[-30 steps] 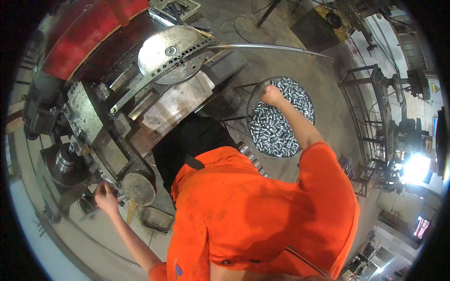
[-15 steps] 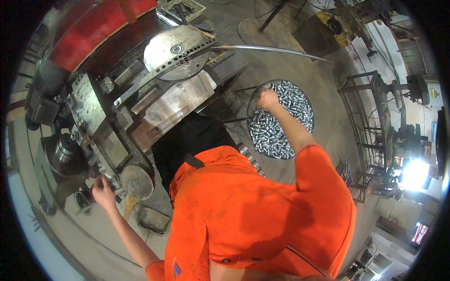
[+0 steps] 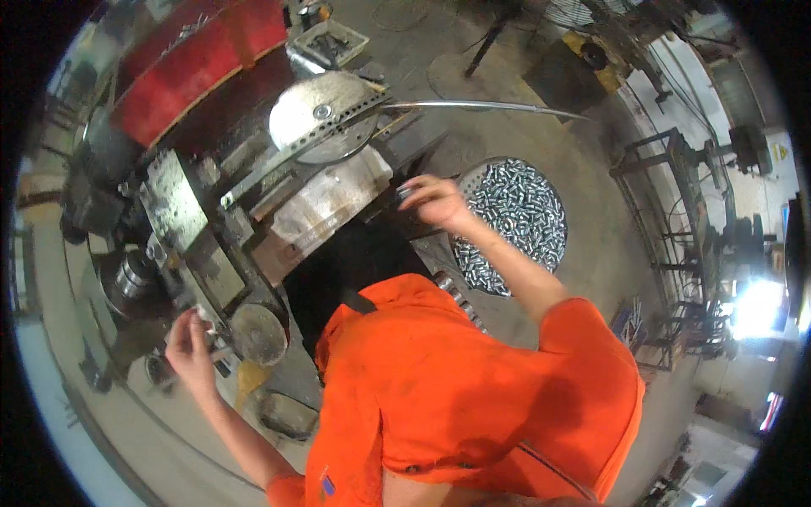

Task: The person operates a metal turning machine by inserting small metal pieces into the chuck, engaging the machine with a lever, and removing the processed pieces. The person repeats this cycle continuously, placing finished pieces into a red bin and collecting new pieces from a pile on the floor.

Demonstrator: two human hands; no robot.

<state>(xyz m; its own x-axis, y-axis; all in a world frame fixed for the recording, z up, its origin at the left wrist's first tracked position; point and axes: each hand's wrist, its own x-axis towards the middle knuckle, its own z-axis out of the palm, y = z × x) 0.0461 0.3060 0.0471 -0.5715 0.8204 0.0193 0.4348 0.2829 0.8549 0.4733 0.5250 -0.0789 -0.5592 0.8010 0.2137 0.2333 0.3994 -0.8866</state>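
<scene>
My right hand (image 3: 435,204) is over the dark apron on my lap, to the left of a round basin (image 3: 459,253) heaped with small shiny metal cylinders (image 3: 517,221). Between its fingertips is a small metal cylinder (image 3: 403,194), partly hidden. At the machine's near left end, my left hand (image 3: 191,346) has its fingers bent toward the thumb, beside a round metal disc (image 3: 258,335). Whatever those fingers hold is too small to make out. The machine (image 3: 176,203) carries a flat metal plate (image 3: 334,190) and a large pale wheel (image 3: 304,114) with a perforated bar across it.
A long thin rod (image 3: 481,106) reaches right from the wheel. Behind the machine is a red curved guard (image 3: 198,76), with a tray of metal parts (image 3: 329,44) beside it. A metal rack (image 3: 676,194) stands to the right. Below the disc lies a shallow pan (image 3: 287,414).
My right hand has come out of the basin and moved left toward the machine with a metal cylinder. My left hand stays near the disc, its fingers slightly more extended. The view has shifted a little.
</scene>
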